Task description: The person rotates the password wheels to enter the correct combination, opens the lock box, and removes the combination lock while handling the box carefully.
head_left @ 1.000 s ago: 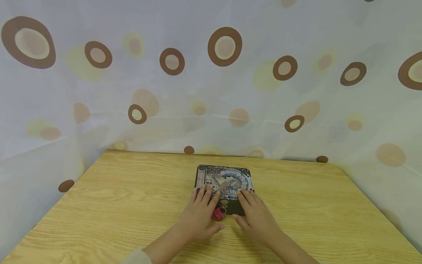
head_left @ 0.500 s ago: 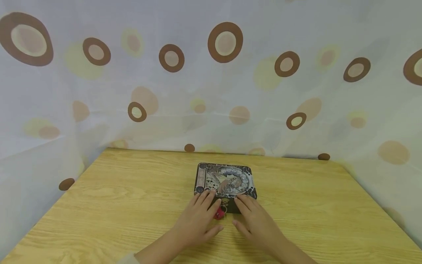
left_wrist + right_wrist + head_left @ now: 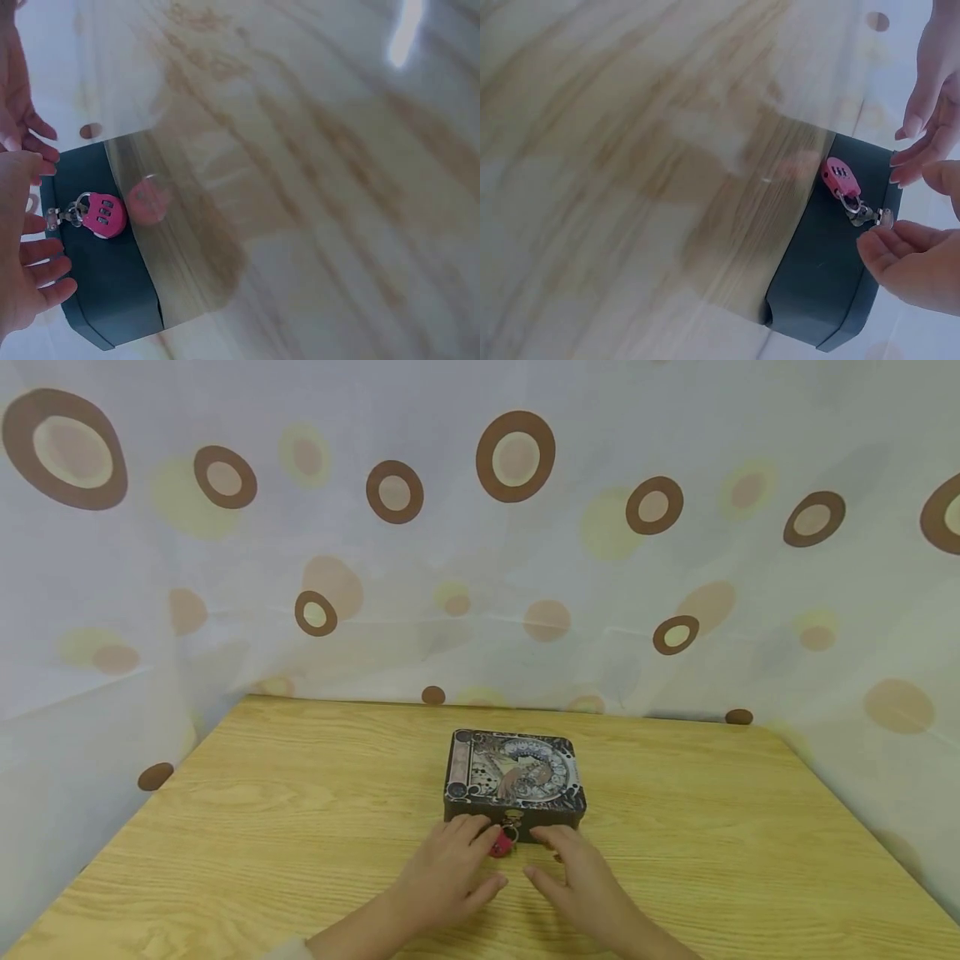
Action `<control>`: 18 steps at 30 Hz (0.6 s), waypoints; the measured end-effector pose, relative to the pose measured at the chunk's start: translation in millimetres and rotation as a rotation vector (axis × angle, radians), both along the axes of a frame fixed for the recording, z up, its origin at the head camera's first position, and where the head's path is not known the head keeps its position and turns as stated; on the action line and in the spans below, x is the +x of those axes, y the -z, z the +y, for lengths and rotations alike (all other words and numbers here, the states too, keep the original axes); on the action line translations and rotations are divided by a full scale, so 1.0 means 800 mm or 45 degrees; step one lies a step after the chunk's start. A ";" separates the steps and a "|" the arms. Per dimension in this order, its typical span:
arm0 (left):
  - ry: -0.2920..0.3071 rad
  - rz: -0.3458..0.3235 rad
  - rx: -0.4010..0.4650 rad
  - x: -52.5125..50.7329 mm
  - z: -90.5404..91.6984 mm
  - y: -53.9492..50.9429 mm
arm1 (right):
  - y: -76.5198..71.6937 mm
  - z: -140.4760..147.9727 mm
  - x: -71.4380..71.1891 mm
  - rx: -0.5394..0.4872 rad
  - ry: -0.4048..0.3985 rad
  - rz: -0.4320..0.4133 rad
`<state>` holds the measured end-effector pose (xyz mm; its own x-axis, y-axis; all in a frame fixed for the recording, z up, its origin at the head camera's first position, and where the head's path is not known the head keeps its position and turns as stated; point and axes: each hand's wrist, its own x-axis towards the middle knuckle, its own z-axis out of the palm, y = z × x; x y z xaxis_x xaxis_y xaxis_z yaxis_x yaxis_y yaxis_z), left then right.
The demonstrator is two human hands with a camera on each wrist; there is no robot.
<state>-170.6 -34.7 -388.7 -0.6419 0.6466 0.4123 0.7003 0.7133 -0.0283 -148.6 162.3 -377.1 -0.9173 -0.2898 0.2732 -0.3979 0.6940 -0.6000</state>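
Observation:
A dark box (image 3: pixel 517 768) with a printed, decorated lid stands shut on the table. From the metal clasp (image 3: pixel 861 215) on its front hangs a small pink combination padlock (image 3: pixel 105 216), with number dials on its face. My left hand (image 3: pixel 444 875) is at the left of the box front, its fingers loosely bent beside the padlock and holding nothing. On the other side my right hand (image 3: pixel 581 881) has its fingers near the front edge, thumb apart from them, also holding nothing. Whether fingertips touch the box is hard to tell. In the head view the left index finger partly covers the padlock.
The wood-grain table (image 3: pixel 300 802) extends around the box on all sides. Behind it and along both sides hangs a pale curtain (image 3: pixel 420 560) with brown, pink and yellow circles. The glossy tabletop mirrors the padlock in the left wrist view.
Both hands have drawn back from the lid toward the front of the box, and their fingers are more bent. More of the printed lid shows. The box stays in place.

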 end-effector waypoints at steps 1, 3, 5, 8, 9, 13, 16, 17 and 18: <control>-0.005 -0.025 0.002 0.000 0.001 0.001 | 0.001 -0.001 -0.001 -0.061 0.012 -0.054; -0.012 -0.075 0.017 0.001 0.002 0.002 | 0.003 -0.001 -0.003 -0.168 0.031 -0.158; -0.019 -0.114 0.034 0.001 0.004 0.004 | 0.006 -0.003 -0.006 -0.242 0.053 -0.248; -0.031 -0.185 0.057 0.001 0.006 0.005 | 0.009 -0.004 -0.010 -0.297 0.068 -0.336; -0.036 -0.212 0.065 0.001 0.007 0.005 | 0.010 -0.005 -0.011 -0.307 0.076 -0.356; -0.054 -0.302 0.108 0.002 0.010 0.005 | 0.013 -0.011 -0.014 -0.376 0.120 -0.444; -0.072 -0.325 0.119 0.002 0.012 0.006 | 0.016 -0.017 -0.017 -0.426 0.164 -0.485; -0.077 -0.322 0.120 0.002 0.013 0.006 | 0.017 -0.019 -0.018 -0.439 0.179 -0.492; -0.080 -0.316 0.121 0.002 0.013 0.007 | 0.018 -0.020 -0.019 -0.446 0.193 -0.494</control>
<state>-168.8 -23.9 -394.0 -0.7684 0.5683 0.2943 0.6319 0.7466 0.2081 -164.2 146.1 -391.4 -0.9944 -0.0987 -0.0375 -0.0121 0.4588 -0.8885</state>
